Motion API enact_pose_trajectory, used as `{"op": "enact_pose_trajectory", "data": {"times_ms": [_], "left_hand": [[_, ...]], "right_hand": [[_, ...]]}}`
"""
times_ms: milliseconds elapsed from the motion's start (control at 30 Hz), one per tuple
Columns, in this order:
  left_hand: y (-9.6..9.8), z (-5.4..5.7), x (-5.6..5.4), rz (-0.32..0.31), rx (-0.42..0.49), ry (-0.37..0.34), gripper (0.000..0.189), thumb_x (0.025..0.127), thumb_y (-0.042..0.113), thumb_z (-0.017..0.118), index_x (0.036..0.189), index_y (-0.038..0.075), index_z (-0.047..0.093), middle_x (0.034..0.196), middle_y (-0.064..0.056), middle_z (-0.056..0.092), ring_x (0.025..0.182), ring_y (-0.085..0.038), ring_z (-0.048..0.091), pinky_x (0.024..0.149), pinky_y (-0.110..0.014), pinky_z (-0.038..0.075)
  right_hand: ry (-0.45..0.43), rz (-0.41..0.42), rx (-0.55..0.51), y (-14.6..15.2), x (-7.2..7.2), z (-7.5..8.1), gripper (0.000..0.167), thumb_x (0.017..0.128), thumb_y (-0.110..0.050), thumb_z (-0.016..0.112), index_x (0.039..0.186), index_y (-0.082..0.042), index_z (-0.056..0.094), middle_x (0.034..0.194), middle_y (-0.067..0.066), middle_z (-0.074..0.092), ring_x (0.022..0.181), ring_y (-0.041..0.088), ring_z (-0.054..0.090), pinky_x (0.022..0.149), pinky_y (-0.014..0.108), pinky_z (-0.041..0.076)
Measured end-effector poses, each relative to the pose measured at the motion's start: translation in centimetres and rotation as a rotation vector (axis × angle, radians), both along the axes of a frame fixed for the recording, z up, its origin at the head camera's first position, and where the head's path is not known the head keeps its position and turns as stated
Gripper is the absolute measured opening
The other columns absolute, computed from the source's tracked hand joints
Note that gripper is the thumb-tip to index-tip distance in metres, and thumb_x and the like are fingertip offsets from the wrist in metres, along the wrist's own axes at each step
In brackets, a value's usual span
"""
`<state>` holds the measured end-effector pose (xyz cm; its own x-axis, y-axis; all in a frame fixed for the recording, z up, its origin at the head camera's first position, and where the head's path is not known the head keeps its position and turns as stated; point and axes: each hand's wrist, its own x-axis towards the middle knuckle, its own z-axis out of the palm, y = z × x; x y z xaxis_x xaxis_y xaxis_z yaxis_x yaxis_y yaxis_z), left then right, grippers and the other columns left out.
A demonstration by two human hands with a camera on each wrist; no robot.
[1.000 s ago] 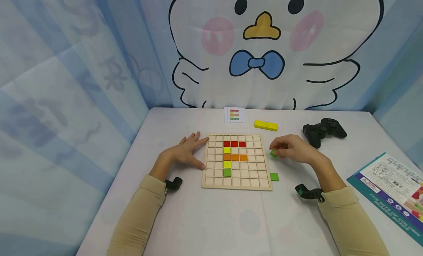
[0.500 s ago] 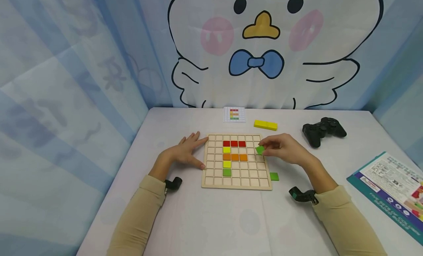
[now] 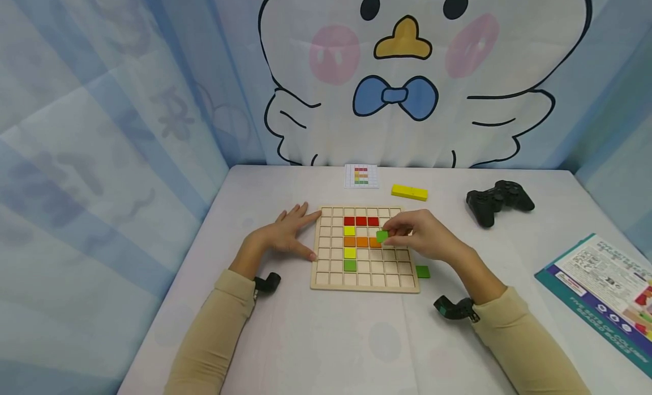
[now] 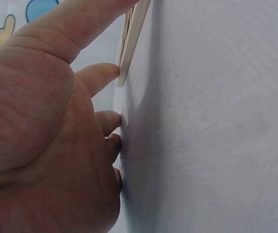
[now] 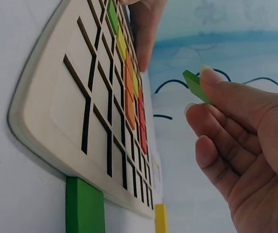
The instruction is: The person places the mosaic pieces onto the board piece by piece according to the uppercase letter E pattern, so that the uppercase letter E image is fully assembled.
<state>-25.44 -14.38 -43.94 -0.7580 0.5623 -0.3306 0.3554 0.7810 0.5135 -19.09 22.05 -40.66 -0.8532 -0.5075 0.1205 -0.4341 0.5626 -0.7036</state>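
My right hand (image 3: 425, 232) pinches a small green square tile (image 3: 382, 236) between thumb and fingers, above the right part of a wooden grid board (image 3: 367, 280). The right wrist view shows this green tile (image 5: 196, 86) held clear of the board. Spread along the board's left edge, my left hand (image 3: 282, 234) touches the frame with thumb and index finger. In the grid sit red tiles (image 3: 361, 221) in a row, orange tiles (image 3: 362, 242), two yellow tiles (image 3: 349, 253) and one green tile (image 3: 350, 265). Another green tile (image 3: 423, 272) lies against the board's right edge.
Behind the board lie a pattern card (image 3: 361, 176) with coloured squares and a yellow bar (image 3: 410, 192). A black game controller (image 3: 500, 201) sits at the back right. A teal-edged booklet (image 3: 601, 296) lies at the table's right.
My right hand has carried the green tile leftward from beside the board to over the grid. The left hand stays at the board's left edge.
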Motion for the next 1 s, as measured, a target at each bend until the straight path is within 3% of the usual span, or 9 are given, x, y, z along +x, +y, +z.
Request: {"op": "enact_pose_trajectory", "data": {"times_ms": [533, 1000], "left_hand": [[-0.1, 0.0, 0.0, -0.002, -0.002, 0.005, 0.118, 0.076, 0.061, 0.085, 0.168, 0.03, 0.017, 0.175, -0.014, -0.01, 0.163, -0.032, -0.014, 0.13, -0.056, -0.01], [0.0, -0.1, -0.1, -0.003, -0.01, 0.001, 0.119, 0.076, 0.063, 0.084, 0.168, 0.031, 0.017, 0.175, -0.013, -0.01, 0.163, -0.03, -0.015, 0.13, -0.054, -0.011]], "right_hand": [[-0.117, 0.147, 0.029, -2.3, 0.7, -0.3, 0.021, 0.086, -0.021, 0.086, 0.104, -0.012, 0.079, 0.086, -0.006, 0.07, 0.077, 0.014, 0.061, 0.069, 0.023, 0.054], [-0.085, 0.205, 0.15, -3.9, 1.2, -1.3, 0.018, 0.084, -0.024, 0.088, 0.096, -0.013, 0.079, 0.073, -0.009, 0.063, 0.069, 0.009, 0.057, 0.061, 0.022, 0.049]]}}
